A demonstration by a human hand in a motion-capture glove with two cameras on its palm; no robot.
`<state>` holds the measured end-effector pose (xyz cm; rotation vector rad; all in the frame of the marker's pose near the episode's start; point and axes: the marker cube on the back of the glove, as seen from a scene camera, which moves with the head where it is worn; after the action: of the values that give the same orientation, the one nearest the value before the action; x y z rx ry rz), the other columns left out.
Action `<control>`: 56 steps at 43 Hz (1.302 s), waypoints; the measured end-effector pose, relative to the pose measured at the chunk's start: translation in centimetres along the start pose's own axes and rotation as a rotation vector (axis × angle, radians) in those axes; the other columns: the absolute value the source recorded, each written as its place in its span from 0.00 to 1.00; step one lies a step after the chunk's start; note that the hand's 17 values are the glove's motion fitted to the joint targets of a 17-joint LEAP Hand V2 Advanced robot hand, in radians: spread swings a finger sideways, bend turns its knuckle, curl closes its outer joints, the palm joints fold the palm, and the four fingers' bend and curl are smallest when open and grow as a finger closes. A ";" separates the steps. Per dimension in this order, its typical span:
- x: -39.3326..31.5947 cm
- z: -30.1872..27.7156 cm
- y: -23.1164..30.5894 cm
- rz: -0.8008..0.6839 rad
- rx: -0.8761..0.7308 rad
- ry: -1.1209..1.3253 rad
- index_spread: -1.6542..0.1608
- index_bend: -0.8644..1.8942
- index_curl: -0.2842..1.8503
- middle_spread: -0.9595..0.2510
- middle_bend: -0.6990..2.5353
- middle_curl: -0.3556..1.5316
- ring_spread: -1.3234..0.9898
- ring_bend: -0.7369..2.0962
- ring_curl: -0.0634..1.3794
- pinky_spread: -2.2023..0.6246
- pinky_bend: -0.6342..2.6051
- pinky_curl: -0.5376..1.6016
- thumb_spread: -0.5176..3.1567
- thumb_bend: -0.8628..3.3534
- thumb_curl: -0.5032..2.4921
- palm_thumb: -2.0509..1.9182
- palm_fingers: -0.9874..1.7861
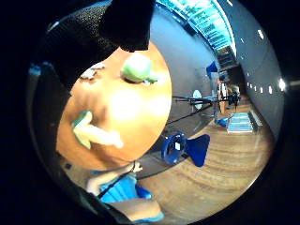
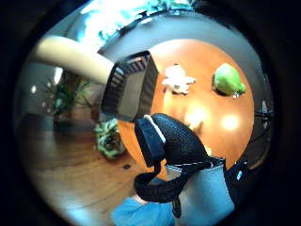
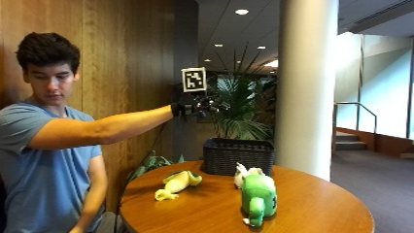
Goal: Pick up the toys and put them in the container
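Gloved right hand [image 3: 194, 107] raised above the basket [image 3: 238, 155], well apart. Finger state: cannot tell. Yellow toy [image 3: 175, 184], white toy [image 3: 240, 174], green toy [image 3: 259, 196] lie on the table [image 3: 310, 208] below.

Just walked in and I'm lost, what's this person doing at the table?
A seated person holds their gloved right hand raised in the air above a dark basket at the back of a round wooden table. The hand holds no toy. Three soft toys lie on the table outside the basket: a yellow one, a white one and a green one.
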<state>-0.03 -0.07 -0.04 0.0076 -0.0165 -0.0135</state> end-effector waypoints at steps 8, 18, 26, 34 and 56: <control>0.1 -0.1 0.1 -0.106 0.002 -0.033 0.79 0.36 0.16 0.82 0.27 0.22 0.58 0.35 0.09 0.80 0.45 0.37 0.36 0.20 0.18 0.51 0.38; 2.4 0.5 -1.1 -0.130 0.017 0.086 0.77 0.37 0.19 0.82 0.27 0.26 0.58 0.37 0.11 0.80 0.48 0.39 0.43 0.20 0.20 0.51 0.36; 5.4 1.1 -3.6 -0.077 0.013 0.078 0.76 0.37 0.20 0.82 0.28 0.28 0.58 0.38 0.13 0.80 0.49 0.39 0.44 0.20 0.21 0.51 0.35; 9.2 3.6 -7.1 -0.108 0.010 0.077 0.75 0.37 0.22 0.81 0.28 0.30 0.58 0.38 0.15 0.80 0.50 0.40 0.45 0.20 0.22 0.51 0.34; 17.5 16.8 -14.9 0.010 -0.239 0.163 0.76 0.34 0.22 0.81 0.27 0.33 0.58 0.39 0.17 0.80 0.52 0.41 0.44 0.19 0.23 0.51 0.31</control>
<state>16.97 -15.36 16.89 -0.2303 0.1479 -0.0044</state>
